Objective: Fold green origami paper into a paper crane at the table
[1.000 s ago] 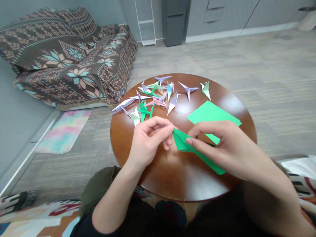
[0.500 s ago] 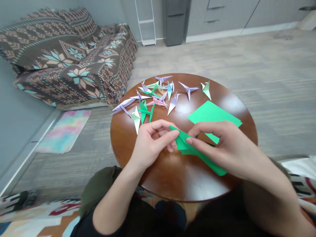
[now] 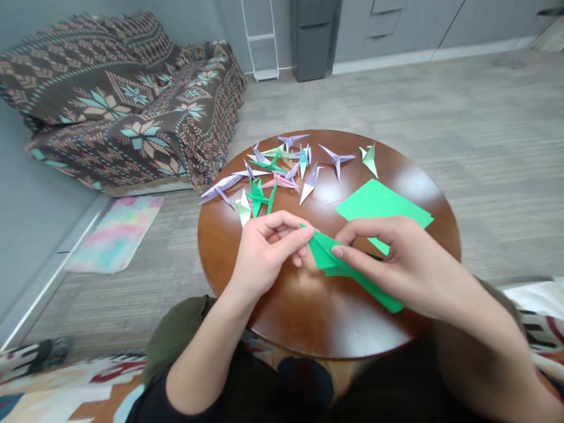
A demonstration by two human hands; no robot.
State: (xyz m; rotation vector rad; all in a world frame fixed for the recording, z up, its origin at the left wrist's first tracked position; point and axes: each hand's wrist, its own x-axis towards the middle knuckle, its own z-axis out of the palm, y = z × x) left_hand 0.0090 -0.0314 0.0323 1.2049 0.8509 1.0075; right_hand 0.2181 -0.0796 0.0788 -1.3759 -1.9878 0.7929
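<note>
Between my two hands is a folded piece of green paper (image 3: pixel 324 252), held just above the table's near half. My left hand (image 3: pixel 275 247) pinches its upper left tip between thumb and forefinger. On its upper right edge, the thumb and forefinger of my right hand (image 3: pixel 388 252) are closed. Below and right of the fold, more green paper shows, partly hidden by my right hand. Flat green sheets (image 3: pixel 379 202) lie on the table just beyond that hand. Past my left hand sits a green paper crane (image 3: pixel 259 197) beside a pale green one (image 3: pixel 243 207).
Several folded cranes, mostly lilac (image 3: pixel 311 185) with a pink one (image 3: pixel 279 181), cluster at the far left of the round brown table (image 3: pixel 308 329). A pale green crane (image 3: pixel 369 160) stands at the far right. Beyond the table is a sofa (image 3: pixel 132 111) under a patterned cover.
My left hand has shifted slightly left, its pinch still on the paper's tip. My right hand and the loose sheets have hardly moved.
</note>
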